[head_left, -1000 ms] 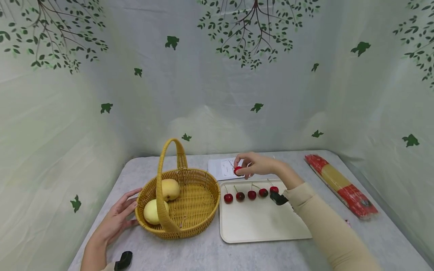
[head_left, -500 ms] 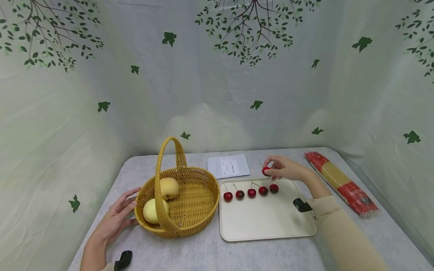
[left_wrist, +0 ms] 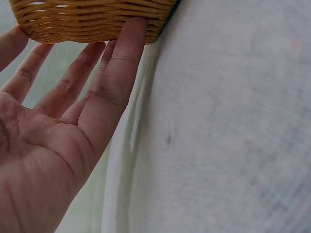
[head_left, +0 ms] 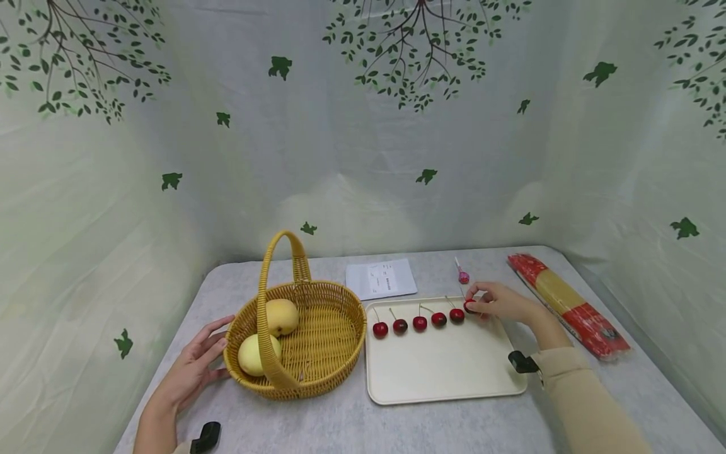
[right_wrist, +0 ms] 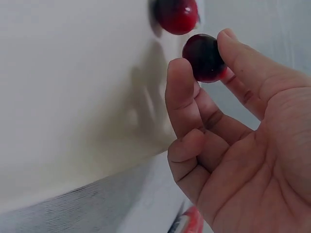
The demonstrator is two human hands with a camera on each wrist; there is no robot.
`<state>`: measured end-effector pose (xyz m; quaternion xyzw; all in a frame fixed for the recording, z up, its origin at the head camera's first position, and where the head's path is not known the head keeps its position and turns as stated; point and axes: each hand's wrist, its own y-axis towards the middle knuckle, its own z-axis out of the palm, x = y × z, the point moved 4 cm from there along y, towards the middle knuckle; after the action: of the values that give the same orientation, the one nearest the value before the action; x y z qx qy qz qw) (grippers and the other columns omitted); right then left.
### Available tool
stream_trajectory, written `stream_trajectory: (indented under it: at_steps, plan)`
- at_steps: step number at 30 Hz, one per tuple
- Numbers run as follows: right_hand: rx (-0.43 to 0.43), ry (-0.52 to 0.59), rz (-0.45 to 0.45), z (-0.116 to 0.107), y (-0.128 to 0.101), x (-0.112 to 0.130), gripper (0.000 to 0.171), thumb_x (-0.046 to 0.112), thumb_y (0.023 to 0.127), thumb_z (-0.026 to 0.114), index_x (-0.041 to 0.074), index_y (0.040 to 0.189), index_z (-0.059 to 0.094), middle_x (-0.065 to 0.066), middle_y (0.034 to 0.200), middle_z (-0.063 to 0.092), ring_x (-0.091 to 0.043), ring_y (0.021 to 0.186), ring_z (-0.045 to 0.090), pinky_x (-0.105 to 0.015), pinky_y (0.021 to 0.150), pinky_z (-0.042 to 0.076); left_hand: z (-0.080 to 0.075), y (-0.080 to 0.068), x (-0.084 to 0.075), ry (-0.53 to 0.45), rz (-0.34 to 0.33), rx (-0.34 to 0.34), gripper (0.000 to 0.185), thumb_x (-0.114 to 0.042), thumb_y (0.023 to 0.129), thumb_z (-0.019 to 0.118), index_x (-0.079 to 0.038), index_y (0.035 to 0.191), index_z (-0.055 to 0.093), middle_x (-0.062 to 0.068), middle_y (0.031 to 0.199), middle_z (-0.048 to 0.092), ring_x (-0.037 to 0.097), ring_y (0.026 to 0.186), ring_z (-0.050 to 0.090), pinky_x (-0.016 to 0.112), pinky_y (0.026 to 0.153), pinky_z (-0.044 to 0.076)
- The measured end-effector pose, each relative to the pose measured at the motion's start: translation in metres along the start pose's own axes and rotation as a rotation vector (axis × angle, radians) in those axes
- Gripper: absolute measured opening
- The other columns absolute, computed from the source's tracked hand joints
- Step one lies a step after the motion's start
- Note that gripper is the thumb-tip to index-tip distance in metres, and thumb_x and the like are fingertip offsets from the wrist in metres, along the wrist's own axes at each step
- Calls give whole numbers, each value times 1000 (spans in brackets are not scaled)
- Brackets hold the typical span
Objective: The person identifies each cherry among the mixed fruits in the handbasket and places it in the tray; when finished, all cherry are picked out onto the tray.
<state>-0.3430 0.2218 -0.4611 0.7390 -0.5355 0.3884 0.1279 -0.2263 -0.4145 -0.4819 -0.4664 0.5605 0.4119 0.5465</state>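
Between thumb and fingers my right hand (head_left: 501, 304) pinches a dark red cherry (right_wrist: 204, 57), just over the far right part of the cream tray (head_left: 442, 372). Immediately left of it, several stemmed cherries (head_left: 420, 323) lie in a row along the tray's far edge. My left hand (head_left: 193, 366) rests against the left side of a yellow wicker basket (head_left: 326, 334), its fingers extended; in the left wrist view the fingertips touch the woven wall (left_wrist: 92, 19). Inside the basket, on its left, sit two round pale yellow fruits, one behind (head_left: 282, 316) and one in front (head_left: 258, 354).
A white printed sheet or booklet (head_left: 368, 284) lies behind the tray. Farther right is a small pink-ended item (head_left: 463, 276). A long red and yellow packet (head_left: 570, 306) lies along the table's right side. Leaf-printed curtains surround the table.
My right hand has carried the cherry rightward, from above the printed sheet to the right end of the row, and lowered it to the tray. The left hand stays at the basket.
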Motion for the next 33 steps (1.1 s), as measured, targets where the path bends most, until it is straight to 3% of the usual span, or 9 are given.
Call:
stream_trajectory:
  at_steps: [6,15,23,28,30,33]
  plan:
    - [2,1,2,5,2,-7,21,27,107,70,10,118,64,-7,83,67,-20,77,60,-34,73,49,-1,2,-1,6,-13,-15,54,-18,118,45,-20,169,29,-26,138,60,-4,121,63,41,87,63]
    - [-11,-67,-13,9,4,-7,22,28,104,74,10,113,66,-3,85,57,-19,81,51,-32,70,42,-4,0,1,-10,-18,-8,54,-18,118,44,-21,169,30,-27,138,61,-4,121,63,41,87,63]
    - [-14,-82,-9,10,5,-1,23,29,104,73,10,116,67,-3,85,58,-19,81,53,-33,70,43,-9,-4,-1,2,-3,-7,54,-18,118,43,-20,170,29,-27,139,60,-4,122,63,40,87,63]
    - [-5,-71,5,12,3,2,29,30,106,70,9,124,64,-5,84,60,-19,79,54,-34,71,45,-12,-9,-9,129,-59,-76,57,-28,117,47,-18,170,28,-23,139,57,-10,120,61,37,88,63]
    - [-8,-69,16,11,2,3,34,32,107,69,8,130,63,-6,85,61,-19,78,55,-34,71,46,-9,-12,-17,211,-62,-102,58,-32,117,47,-17,170,28,-10,149,54,-14,119,58,34,89,63]
    - [-22,-84,18,9,-1,5,41,34,107,68,7,137,59,-8,86,62,-19,76,56,-34,70,47,-2,-18,-39,371,-8,-135,57,-34,118,42,-15,170,28,13,161,44,-19,122,50,25,90,59]
